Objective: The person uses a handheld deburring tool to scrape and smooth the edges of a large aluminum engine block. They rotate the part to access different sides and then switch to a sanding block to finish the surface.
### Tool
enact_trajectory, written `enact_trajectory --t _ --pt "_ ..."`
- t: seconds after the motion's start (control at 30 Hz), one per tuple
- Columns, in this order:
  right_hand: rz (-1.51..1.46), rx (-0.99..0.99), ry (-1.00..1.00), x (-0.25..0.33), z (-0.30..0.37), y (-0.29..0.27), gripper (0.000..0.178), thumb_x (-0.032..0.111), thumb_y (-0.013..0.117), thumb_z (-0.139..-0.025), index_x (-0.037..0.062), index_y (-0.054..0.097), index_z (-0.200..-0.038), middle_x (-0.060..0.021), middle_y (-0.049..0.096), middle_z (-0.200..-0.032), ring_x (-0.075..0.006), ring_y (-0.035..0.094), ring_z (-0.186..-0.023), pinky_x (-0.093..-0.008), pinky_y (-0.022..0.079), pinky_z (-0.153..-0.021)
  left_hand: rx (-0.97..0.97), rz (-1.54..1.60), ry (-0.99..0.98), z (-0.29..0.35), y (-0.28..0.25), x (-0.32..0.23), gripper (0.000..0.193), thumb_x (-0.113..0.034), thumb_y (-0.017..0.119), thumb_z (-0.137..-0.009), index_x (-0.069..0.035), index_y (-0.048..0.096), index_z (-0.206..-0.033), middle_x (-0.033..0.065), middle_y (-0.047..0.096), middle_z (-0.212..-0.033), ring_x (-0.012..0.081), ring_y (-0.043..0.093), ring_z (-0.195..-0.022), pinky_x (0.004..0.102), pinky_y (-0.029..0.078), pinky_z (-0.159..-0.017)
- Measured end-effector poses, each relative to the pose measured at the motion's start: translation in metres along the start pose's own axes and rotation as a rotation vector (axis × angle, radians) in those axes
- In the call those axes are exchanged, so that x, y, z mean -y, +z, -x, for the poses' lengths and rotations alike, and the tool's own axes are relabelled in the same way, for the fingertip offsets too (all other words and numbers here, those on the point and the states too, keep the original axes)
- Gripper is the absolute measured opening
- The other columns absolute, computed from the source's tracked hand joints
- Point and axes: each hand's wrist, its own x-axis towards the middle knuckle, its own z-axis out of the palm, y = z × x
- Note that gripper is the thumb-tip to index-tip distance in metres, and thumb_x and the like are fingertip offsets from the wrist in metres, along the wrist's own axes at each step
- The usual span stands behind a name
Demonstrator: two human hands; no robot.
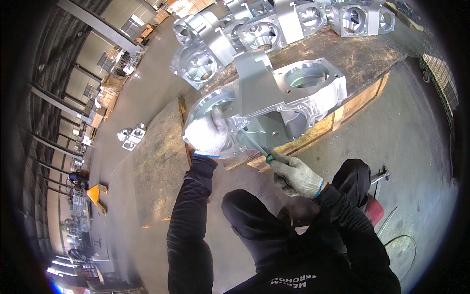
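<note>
A large silver metal casting [257, 81] with round bores at both ends lies at the near edge of a wooden pallet. My left hand [208, 134], in a white knit glove, grips the rim of its left ring, with the fingertips at the bore. In my right hand [297, 176], also gloved, is a file [254, 143] with a green handle and a long grey blade. My fingers are closed round the handle. The blade's far end reaches the casting's inner edge beside my left hand; its tip is hard to make out.
Several similar castings [264, 36] stand on the far part of the wooden pallet [369, 56]. To the left is a wooden board [159, 161], with a smaller casting [131, 136] on the floor past it. A yellow pallet jack [96, 196] stands farther left; a hose [415, 245] lies at right.
</note>
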Motion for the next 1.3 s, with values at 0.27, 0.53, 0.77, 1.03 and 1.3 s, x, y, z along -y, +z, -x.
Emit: enact_trajectory --t 0.27,0.53,0.77,1.03,1.3 --pt "0.065 0.007 -0.160 0.022 -0.010 0.011 0.061 0.034 0.059 -0.109 0.0145 0.042 -0.164 0.0019 0.050 -0.070 -0.0082 0.043 -0.050 -0.0249 0.030 -0.041 0.031 0.008 -0.002 0.001 0.002 0.004 0.038 -0.038 0.059 -0.104 -0.009 0.081 -0.095 0.0192 0.075 -0.083 0.0398 0.071 -0.063 0.0463 0.057 -0.059" --pt "-0.327 0.120 -0.161 0.006 -0.030 0.016 0.058 0.035 0.057 -0.110 0.0231 0.042 -0.165 0.0036 0.051 -0.075 -0.0071 0.042 -0.051 -0.0227 0.030 -0.040 -0.137 0.135 0.058 0.003 0.005 0.001 0.043 -0.037 0.060 -0.104 -0.006 0.075 -0.077 0.0179 0.067 -0.064 0.0393 0.067 -0.053 0.0463 0.052 -0.051" --pt "-0.371 0.038 -0.218 -0.017 -0.029 0.032 0.068 0.039 0.059 -0.109 0.0268 0.031 -0.170 0.0032 0.047 -0.069 -0.0082 0.037 -0.046 -0.0234 0.028 -0.039 -0.083 -0.004 0.018 0.003 0.005 0.000 0.043 -0.037 0.060 -0.104 -0.006 0.077 -0.080 0.0189 0.069 -0.068 0.0403 0.067 -0.055 0.0475 0.052 -0.052" --pt "-0.143 -0.030 -0.311 -0.013 -0.001 0.042 0.064 0.027 0.056 -0.109 0.0071 0.038 -0.167 0.0015 0.051 -0.070 -0.0079 0.050 -0.057 -0.0268 0.044 -0.051 -0.171 0.057 0.035 0.014 0.023 0.016 0.040 -0.038 0.057 -0.106 -0.008 0.078 -0.089 0.0183 0.070 -0.070 0.0407 0.068 -0.060 0.0500 0.053 -0.057" --pt "0.083 -0.212 -0.516 0.001 -0.008 0.018 0.046 0.017 0.065 -0.103 -0.0022 0.064 -0.145 -0.0072 0.077 -0.107 -0.0112 0.065 -0.085 -0.0292 0.054 -0.080 -0.102 0.204 0.135 0.043 -0.035 0.008 0.037 -0.010 0.055 -0.101 -0.002 0.063 -0.136 0.0224 0.066 -0.132 0.0424 0.061 -0.123 0.0496 0.049 -0.106"
